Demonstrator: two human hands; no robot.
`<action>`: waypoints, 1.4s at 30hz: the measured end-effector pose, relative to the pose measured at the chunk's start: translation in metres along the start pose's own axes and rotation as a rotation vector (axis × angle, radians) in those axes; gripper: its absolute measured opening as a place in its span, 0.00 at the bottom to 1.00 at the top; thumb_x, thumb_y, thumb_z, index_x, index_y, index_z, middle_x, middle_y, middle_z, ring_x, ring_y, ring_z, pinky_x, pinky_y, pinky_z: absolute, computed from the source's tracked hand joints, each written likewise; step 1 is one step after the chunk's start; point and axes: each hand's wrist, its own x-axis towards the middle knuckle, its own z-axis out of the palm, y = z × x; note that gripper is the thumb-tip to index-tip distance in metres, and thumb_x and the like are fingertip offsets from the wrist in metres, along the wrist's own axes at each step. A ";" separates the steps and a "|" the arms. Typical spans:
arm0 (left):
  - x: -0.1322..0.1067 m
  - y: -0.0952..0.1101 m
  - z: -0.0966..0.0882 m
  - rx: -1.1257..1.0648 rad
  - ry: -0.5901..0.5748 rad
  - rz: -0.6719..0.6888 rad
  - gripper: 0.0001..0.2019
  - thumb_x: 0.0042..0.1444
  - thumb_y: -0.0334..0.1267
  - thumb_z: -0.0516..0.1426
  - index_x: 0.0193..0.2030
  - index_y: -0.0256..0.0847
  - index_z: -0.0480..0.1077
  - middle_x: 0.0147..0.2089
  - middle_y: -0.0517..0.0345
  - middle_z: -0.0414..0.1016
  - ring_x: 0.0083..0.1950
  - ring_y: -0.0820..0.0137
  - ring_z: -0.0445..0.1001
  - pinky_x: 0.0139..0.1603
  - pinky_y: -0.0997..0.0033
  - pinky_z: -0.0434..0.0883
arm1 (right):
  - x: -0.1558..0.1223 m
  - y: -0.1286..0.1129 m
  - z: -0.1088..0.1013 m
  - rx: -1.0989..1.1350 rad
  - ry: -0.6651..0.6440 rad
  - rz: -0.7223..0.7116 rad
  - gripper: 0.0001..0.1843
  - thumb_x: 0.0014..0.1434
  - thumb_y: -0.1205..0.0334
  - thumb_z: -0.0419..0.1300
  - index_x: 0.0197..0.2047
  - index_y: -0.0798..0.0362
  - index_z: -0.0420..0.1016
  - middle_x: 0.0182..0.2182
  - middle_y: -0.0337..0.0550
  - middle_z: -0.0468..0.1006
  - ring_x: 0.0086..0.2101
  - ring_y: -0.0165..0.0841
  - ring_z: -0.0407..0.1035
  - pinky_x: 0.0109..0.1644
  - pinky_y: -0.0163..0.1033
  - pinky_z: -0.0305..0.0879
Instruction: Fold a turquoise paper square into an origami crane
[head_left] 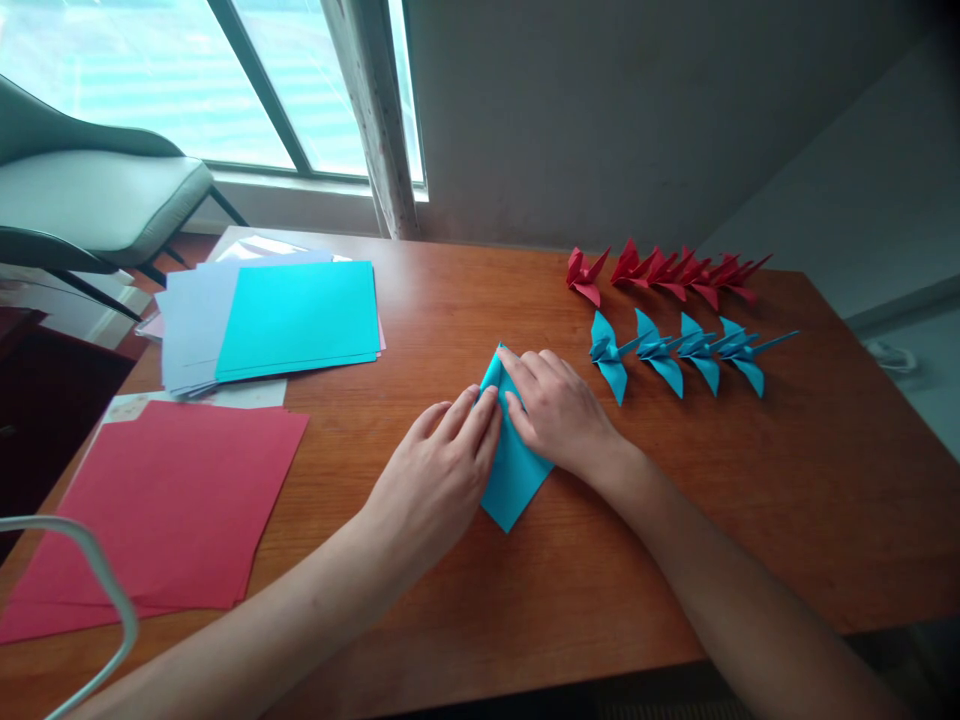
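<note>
A folded blue paper (511, 480) lies in the middle of the wooden table (750, 480), shaped like a kite. My left hand (442, 470) rests on its left edge with the fingers together and pressed flat. My right hand (559, 405) lies over its upper right part, the index finger stretched to the top tip. Both hands press the paper down; neither lifts it.
A row of blue paper cranes (679, 352) and a row of red paper cranes (667, 268) stand at the right back. A stack of blue and pale sheets (292, 315) and red sheets (165, 500) lie at the left. A grey chair (97, 190) stands by the window.
</note>
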 end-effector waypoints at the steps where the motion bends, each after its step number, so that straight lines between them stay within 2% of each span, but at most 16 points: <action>1: 0.000 0.000 0.001 -0.007 0.000 0.002 0.28 0.65 0.30 0.45 0.71 0.26 0.59 0.75 0.40 0.55 0.74 0.50 0.57 0.67 0.50 0.65 | 0.000 0.000 0.000 0.003 -0.002 -0.001 0.27 0.67 0.64 0.50 0.68 0.63 0.61 0.47 0.57 0.76 0.46 0.47 0.65 0.51 0.50 0.65; 9: 0.002 -0.002 0.004 -0.071 0.019 -0.003 0.28 0.65 0.32 0.45 0.71 0.25 0.59 0.74 0.38 0.56 0.75 0.52 0.55 0.70 0.49 0.59 | 0.000 -0.002 -0.002 0.022 -0.009 -0.006 0.26 0.68 0.64 0.50 0.67 0.64 0.63 0.47 0.57 0.77 0.46 0.46 0.66 0.51 0.49 0.65; 13: 0.003 -0.005 0.005 -0.075 0.005 0.015 0.29 0.64 0.33 0.46 0.71 0.24 0.58 0.75 0.38 0.55 0.75 0.51 0.55 0.71 0.49 0.58 | 0.000 -0.001 -0.001 0.008 -0.013 -0.012 0.25 0.68 0.63 0.50 0.67 0.60 0.64 0.46 0.55 0.77 0.45 0.46 0.66 0.50 0.49 0.65; 28: 0.002 -0.008 0.006 -0.044 -0.005 0.052 0.28 0.64 0.33 0.48 0.70 0.25 0.59 0.74 0.39 0.57 0.75 0.52 0.56 0.70 0.51 0.58 | 0.002 -0.002 0.004 -0.043 -0.031 0.002 0.26 0.70 0.62 0.47 0.67 0.61 0.65 0.46 0.55 0.76 0.45 0.45 0.65 0.50 0.48 0.65; 42: 0.003 -0.009 0.006 -0.064 -0.014 0.055 0.29 0.63 0.33 0.49 0.71 0.25 0.58 0.75 0.39 0.56 0.75 0.51 0.56 0.71 0.51 0.58 | 0.012 -0.009 0.004 -0.045 -0.068 0.098 0.27 0.70 0.63 0.46 0.69 0.63 0.62 0.49 0.56 0.77 0.48 0.45 0.67 0.50 0.48 0.67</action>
